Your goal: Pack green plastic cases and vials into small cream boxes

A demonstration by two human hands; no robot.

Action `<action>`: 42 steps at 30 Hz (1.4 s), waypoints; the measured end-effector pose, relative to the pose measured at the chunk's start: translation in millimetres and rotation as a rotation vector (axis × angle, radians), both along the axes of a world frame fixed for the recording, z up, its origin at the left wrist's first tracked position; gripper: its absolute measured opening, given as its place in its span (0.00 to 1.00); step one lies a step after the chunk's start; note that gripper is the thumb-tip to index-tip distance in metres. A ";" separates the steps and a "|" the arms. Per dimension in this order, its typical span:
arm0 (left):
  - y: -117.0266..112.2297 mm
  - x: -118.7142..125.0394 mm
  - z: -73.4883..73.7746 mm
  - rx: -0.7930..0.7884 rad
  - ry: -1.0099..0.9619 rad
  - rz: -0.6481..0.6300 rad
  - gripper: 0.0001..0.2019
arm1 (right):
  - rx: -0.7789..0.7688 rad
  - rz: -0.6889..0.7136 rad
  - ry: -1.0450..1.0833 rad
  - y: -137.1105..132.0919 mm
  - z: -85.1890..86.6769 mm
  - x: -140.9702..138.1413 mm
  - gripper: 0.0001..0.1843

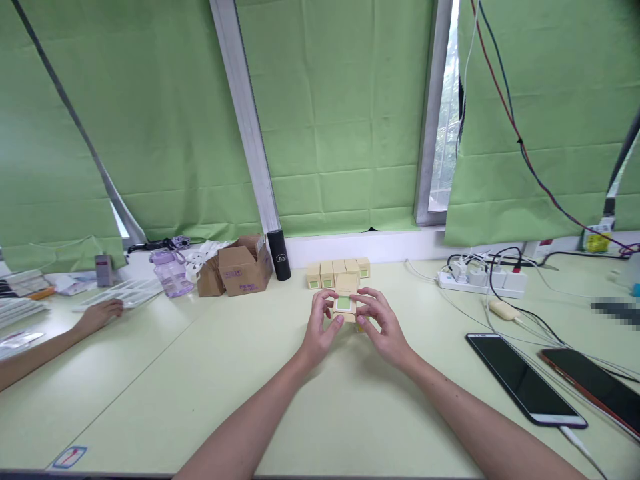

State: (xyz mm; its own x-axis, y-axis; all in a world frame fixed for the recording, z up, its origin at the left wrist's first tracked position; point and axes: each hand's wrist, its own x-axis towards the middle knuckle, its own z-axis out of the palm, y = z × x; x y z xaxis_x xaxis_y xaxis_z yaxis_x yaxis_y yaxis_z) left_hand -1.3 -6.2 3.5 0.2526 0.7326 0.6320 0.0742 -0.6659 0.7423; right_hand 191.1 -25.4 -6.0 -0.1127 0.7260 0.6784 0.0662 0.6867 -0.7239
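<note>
A small cream-coloured box with a green, white-bordered label is held up between my two hands, above the table. My left hand grips its left side, thumb at the lower edge and fingers along the side. On the opposite side, my right hand has its fingertips against the box and its thumb below. Something small and yellowish shows near the right thumb, too small to make out. Just behind stands a row of several similar boxes, near the wall.
Left of the row are a black cylinder, an open cardboard box and a purple bottle. A co-worker's hand rests by white trays at far left. Two phones, cables and a power strip lie at right.
</note>
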 end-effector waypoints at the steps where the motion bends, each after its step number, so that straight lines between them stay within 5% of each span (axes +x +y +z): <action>1: -0.1 -0.1 -0.1 0.002 0.000 0.000 0.21 | 0.000 0.000 -0.003 0.0 0.0 0.0 0.20; 42: 2.3 2.0 -2.9 0.074 0.015 0.079 0.17 | -0.003 -0.022 0.022 0.1 -0.8 -4.2 0.19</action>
